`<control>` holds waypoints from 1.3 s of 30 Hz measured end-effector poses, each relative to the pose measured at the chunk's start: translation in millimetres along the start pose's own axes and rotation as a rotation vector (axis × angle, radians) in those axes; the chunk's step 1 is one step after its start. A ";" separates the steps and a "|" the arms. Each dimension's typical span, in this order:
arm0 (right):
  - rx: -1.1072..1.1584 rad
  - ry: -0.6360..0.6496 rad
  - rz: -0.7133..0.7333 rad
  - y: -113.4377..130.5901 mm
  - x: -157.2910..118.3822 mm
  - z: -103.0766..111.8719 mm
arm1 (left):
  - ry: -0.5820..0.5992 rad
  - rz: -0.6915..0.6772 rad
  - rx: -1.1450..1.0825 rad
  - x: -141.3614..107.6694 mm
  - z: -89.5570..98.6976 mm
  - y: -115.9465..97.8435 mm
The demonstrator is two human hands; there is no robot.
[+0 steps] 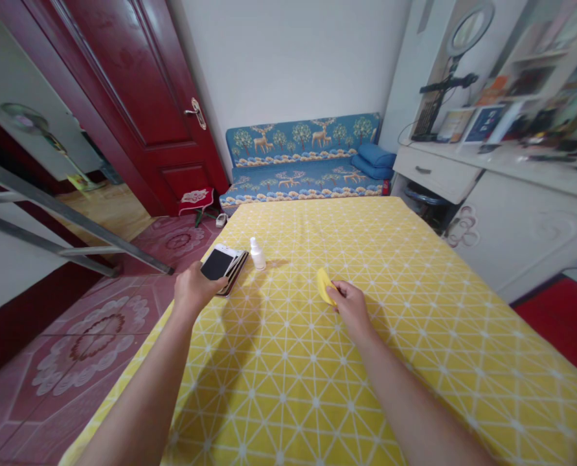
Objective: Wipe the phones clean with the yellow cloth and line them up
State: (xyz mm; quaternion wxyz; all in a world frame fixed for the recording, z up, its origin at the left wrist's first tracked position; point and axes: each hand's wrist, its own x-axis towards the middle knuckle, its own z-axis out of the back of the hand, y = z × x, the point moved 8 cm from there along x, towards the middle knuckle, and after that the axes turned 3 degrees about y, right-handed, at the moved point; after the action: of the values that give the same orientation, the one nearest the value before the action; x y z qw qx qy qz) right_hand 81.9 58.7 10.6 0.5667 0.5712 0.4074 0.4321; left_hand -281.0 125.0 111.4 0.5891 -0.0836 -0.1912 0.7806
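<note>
Left hand [193,286] grips phones [217,265], long edges slanting away rightward.
Right hand [352,307] pinches yellow cloth [322,285], well right of them.

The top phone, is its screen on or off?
Off, it seems: the top phone shows a plain black screen between white borders, nothing lit in the part that the left hand leaves uncovered.

Bottle [258,256] stands on table [298,369], right of phone [216,265].
</note>
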 end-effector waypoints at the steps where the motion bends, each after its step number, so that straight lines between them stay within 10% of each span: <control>1: 0.024 -0.015 -0.009 -0.6 0.6 0.7 | -0.001 -0.017 -0.177 -8.0 -2.8 -5.1; 6: 0.207 -0.084 -0.031 -7.0 8.5 6.3 | 0.642 0.125 -1.377 -73.1 -83.4 -66.5; 12: 0.178 -0.226 0.069 1.7 11.2 29.8 | 1.094 0.244 -1.788 -129.6 -147.2 -142.5; 19: -0.002 -0.273 0.208 15.0 10.8 35.8 | 1.215 0.165 -1.802 -138.7 -174.7 -157.4; 39: -0.241 -0.139 0.613 71.3 -11.7 19.4 | 1.243 -0.168 -1.481 -155.9 -162.8 -156.3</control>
State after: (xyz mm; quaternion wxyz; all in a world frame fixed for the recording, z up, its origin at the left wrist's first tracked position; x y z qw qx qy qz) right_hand 95.2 39.9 81.7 0.5003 0.6241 0.1232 0.5874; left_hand -38.8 45.5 10.1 0.4370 -0.8170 -0.2943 0.2345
